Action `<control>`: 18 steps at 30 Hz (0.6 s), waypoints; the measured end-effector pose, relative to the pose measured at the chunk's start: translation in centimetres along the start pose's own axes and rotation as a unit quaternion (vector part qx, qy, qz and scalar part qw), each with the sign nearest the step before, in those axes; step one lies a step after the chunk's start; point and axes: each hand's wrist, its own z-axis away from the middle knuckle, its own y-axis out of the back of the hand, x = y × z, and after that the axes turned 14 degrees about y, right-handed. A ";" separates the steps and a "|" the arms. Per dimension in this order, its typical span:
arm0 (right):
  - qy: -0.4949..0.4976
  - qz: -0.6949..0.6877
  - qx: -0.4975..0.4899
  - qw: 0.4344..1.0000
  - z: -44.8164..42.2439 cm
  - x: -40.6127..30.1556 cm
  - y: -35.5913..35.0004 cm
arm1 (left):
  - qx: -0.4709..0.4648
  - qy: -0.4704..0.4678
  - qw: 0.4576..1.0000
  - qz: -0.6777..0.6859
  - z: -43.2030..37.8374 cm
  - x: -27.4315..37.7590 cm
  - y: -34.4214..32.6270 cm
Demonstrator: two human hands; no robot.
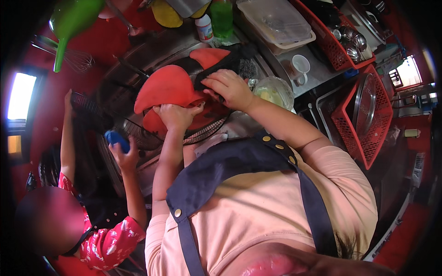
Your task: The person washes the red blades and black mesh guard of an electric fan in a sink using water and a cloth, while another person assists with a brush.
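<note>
Red fan blades with a dark centre lie over a metal sink in front of me. My left hand grips the lower edge of one blade, thumb out to the side. My right hand has curled fingers at the dark middle of the blades; whether it holds a dark pad or just touches the hub is hidden. Beneath the blades shows a round wire fan guard. Right of my right hand are a grey mesh scourer and a clear bowl with something yellowish inside.
At left another person holds a blue sponge-like thing and a dark ribbed part. A white bottle, a green bottle, a white mug and red baskets stand around. A green utensil hangs upper left.
</note>
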 end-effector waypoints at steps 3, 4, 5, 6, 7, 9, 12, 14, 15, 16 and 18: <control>0.035 0.027 0.036 0.998 -1.5 0.9 -0.1 | -0.023 -0.010 0.999 -0.022 -0.1 0.0 -0.7; 0.050 0.039 0.057 0.996 -2.2 1.0 -0.1 | -0.001 -0.006 1.000 -0.016 0.0 0.0 -1.2; 0.048 0.048 0.043 0.997 -2.6 1.4 -0.1 | 0.020 -0.004 1.000 -0.009 0.0 0.1 -1.7; 0.044 0.046 0.043 0.997 -3.1 1.9 -0.2 | 0.017 -0.004 1.000 -0.012 -0.1 0.1 -1.7; 0.065 0.073 0.006 0.995 -3.6 2.4 -0.3 | 0.001 -0.011 1.000 -0.008 -0.3 0.1 -1.7; 0.113 0.113 -0.062 0.985 -4.9 3.1 0.2 | -0.017 -0.010 1.000 -0.005 -0.1 -0.3 -2.1; 0.153 0.119 -0.217 0.957 -5.8 4.4 1.7 | 0.067 -0.039 0.996 0.040 0.0 -0.3 -2.8; 0.174 0.102 -0.231 0.952 -5.5 6.1 1.8 | 0.047 -0.041 0.998 0.032 -0.2 -0.3 -2.9; 0.206 0.081 -0.237 0.946 -5.5 6.7 2.1 | 0.040 -0.042 0.998 0.031 -0.4 -0.3 -2.8; 0.237 0.059 -0.243 0.939 -5.5 7.4 2.3 | 0.018 -0.046 0.999 0.015 -0.7 -0.2 -2.6; 0.267 0.053 -0.240 0.932 -5.6 8.3 2.5 | -0.005 -0.049 0.999 -0.001 -0.9 0.0 -2.3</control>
